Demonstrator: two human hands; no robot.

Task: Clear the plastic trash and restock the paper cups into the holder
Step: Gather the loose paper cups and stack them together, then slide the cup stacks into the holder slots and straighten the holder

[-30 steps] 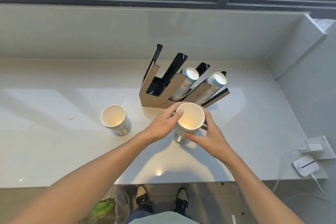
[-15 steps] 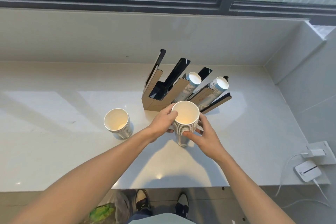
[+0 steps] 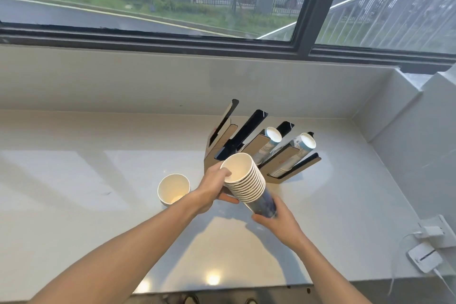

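Observation:
A stack of white paper cups (image 3: 248, 181) is lifted off the counter and tilted, its open mouth facing up and left. My left hand (image 3: 214, 189) grips the stack near its rim. My right hand (image 3: 277, 221) holds its blue-printed base from below. Just behind stands the wooden cup holder (image 3: 249, 149) with slanted black slots; its two right slots hold cup stacks (image 3: 299, 149), the left slots look empty. A second short stack of cups (image 3: 173, 189) stands upright on the counter to the left.
The pale counter (image 3: 74, 192) runs under a window, with a raised ledge behind and a wall on the right. A white charger and a small white device (image 3: 425, 255) with cables lie at the right front corner.
The cup stack has been lifted from the counter and tipped over to a slant; my right hand slid down to its base. The view has tilted upward toward the window.

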